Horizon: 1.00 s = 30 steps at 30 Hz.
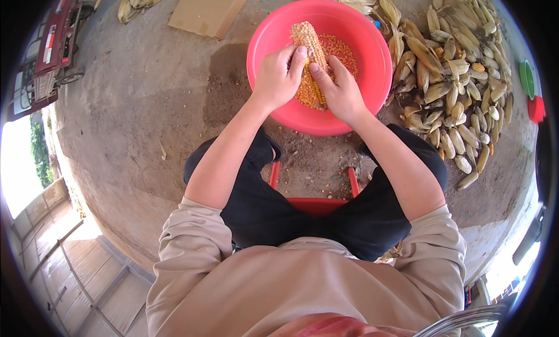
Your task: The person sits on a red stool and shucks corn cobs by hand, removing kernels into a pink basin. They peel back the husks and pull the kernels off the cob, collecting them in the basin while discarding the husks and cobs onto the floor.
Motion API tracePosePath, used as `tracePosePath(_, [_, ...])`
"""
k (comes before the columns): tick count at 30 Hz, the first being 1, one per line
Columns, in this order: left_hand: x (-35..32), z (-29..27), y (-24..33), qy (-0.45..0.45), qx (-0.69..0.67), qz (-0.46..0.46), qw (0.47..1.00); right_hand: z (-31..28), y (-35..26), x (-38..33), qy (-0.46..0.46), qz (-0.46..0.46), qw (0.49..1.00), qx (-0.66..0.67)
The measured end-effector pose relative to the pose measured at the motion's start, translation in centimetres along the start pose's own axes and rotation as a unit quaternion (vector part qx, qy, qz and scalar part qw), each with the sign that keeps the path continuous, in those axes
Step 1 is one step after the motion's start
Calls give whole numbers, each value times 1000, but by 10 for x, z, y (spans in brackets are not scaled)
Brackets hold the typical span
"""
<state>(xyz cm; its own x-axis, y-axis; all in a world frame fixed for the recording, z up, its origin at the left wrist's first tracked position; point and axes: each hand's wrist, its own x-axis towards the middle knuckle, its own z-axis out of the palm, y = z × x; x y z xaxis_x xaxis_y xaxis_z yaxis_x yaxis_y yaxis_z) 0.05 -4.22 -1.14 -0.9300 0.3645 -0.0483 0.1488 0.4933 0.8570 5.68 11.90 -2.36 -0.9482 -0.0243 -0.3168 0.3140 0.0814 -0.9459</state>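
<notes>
A mostly bare corn cob (309, 39) stands tilted between my hands over the pink basin (268, 31). Yellow kernels show on an ear of corn (317, 91) just below it, between my palms. My left hand (278, 75) is closed on the corn from the left, its thumb laid along the side. From the right, my right hand (342, 92) grips it too, thumb pointing up and inward. My fingers partly hide where cob and ear meet, so I cannot tell which hand bears which piece. Loose kernels (340, 50) cover part of the basin's bottom.
A large heap of husked and unhusked corn ears (460, 86) lies to the right of the basin. Beyond on the left is a cardboard box (208, 11). A red stool (317, 206) is under me, between my legs. A dark red vehicle (49, 51) stands far left.
</notes>
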Motion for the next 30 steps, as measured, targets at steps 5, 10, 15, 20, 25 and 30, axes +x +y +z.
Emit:
tracePosePath(5, [-1, -1, 2, -22, -238, -128, 962, -1, -9, 0, -80, 68, 982, 155])
tracePosePath(10, [3, -3, 4, -18, -113, -78, 990, 0, 5, 3, -4, 2, 998, 55])
tracePosePath(15, [0, -1, 7, -44, 85, -4, 995, 3, 9, 0, 42, -66, 986, -150])
tracePosePath(20, [-1, 2, -3, -16, -52, 2, 999, -2, -7, 0, -93, 29, 986, 139])
tracePosePath(25, [-5, 7, 1, -12, -220, -113, 969, -7, -15, -1, -138, 83, 944, 289])
tracePosePath(30, [2, 3, 2, -30, -215, -95, 972, -12, -12, 2, -125, 69, 963, 228])
